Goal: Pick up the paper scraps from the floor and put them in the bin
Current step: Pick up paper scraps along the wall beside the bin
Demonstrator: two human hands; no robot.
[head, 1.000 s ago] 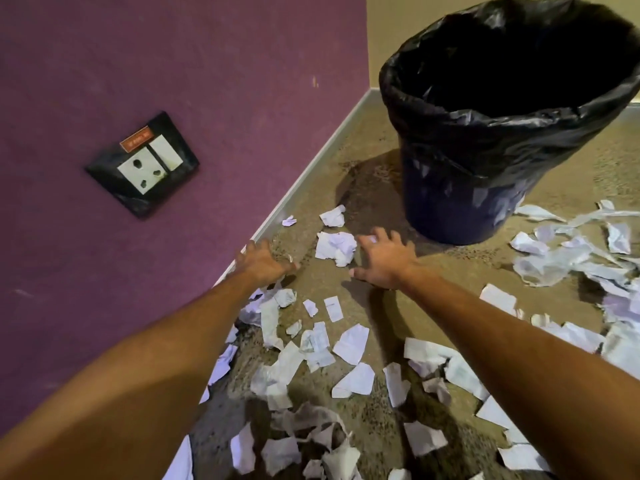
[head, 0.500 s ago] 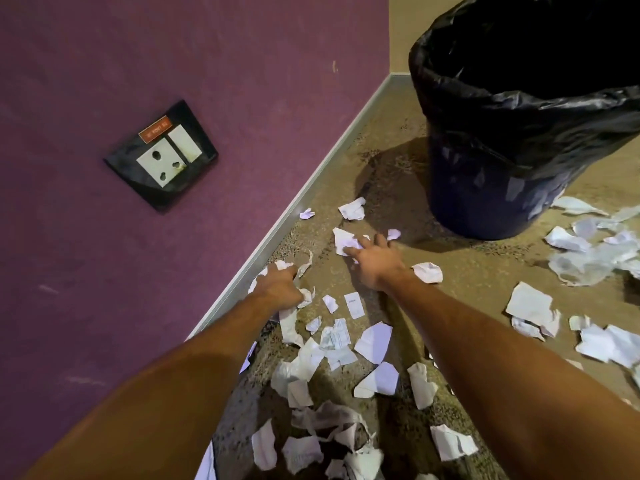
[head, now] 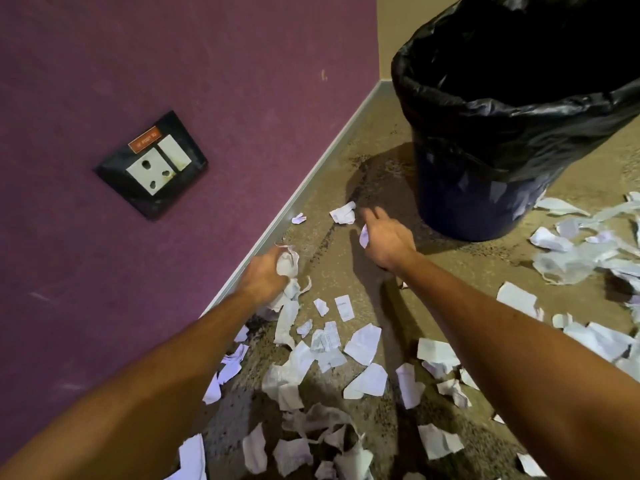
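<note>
Paper bulges out of the left hand point(head: 265, 277) — its grip is closed round a crumpled wad point(head: 287, 265), with loose tails hanging below the fist near the skirting point(head: 311, 178). The right hand point(head: 386, 239) hangs just above the floor point(head: 363, 271) with fingers half curled; a small scrap point(head: 363, 235) shows at its thumb side, but whether that grip has truly closed on it I cannot tell.

The risk starts there. The wad is overfull and only pinched, so its dangling ends could tear off or slip out on the way up. The right hand's scrap looks barely held and might flutter down.

Farther out, the bin point(head: 485, 199) stands to the far right, its black liner point(head: 519, 109) slumped over the rim — light pieces dropped from too high could drift past the mouth or catch on the folds. Most scraps point(head: 362, 342) still lie scattered near and right of the bin, so the job looks barely begun.
</note>
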